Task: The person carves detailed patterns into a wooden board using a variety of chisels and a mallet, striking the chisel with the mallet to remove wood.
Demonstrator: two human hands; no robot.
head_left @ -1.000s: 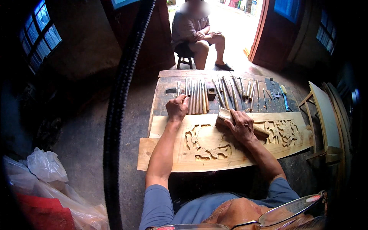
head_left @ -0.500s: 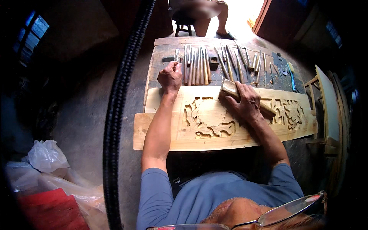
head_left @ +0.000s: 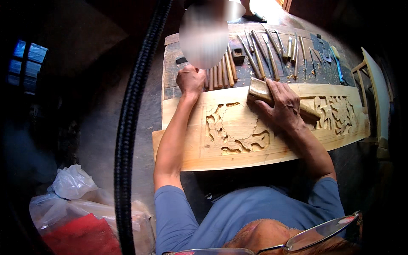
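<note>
My left hand (head_left: 191, 81) is closed at the left end of a row of wooden-handled chisels (head_left: 220, 74). A blurred patch covers the area just beyond its fingertips, so what it grips is hidden. My right hand (head_left: 285, 102) is wrapped over a wooden mallet (head_left: 260, 90), whose blocky head shows left of the fingers and whose handle pokes out at the right. The mallet rests over a pale wooden board (head_left: 195, 158), between two carved areas. Cut-out leafy shapes and a scalloped outline mark its left part; denser carving (head_left: 333, 112) fills the right.
The dark workbench (head_left: 170, 72) carries more chisels (head_left: 272, 59) behind the board, a small dark block (head_left: 238, 56) and a blue-handled brush (head_left: 338, 68). A black braided cord (head_left: 129, 127) crosses my view. Plastic bags (head_left: 74, 182) and red material (head_left: 85, 236) lie at lower left.
My view has shifted, so the bench and board sit farther right and the chisels higher. A blurred patch now covers part of the chisel row. Both hands keep nearly the same places.
</note>
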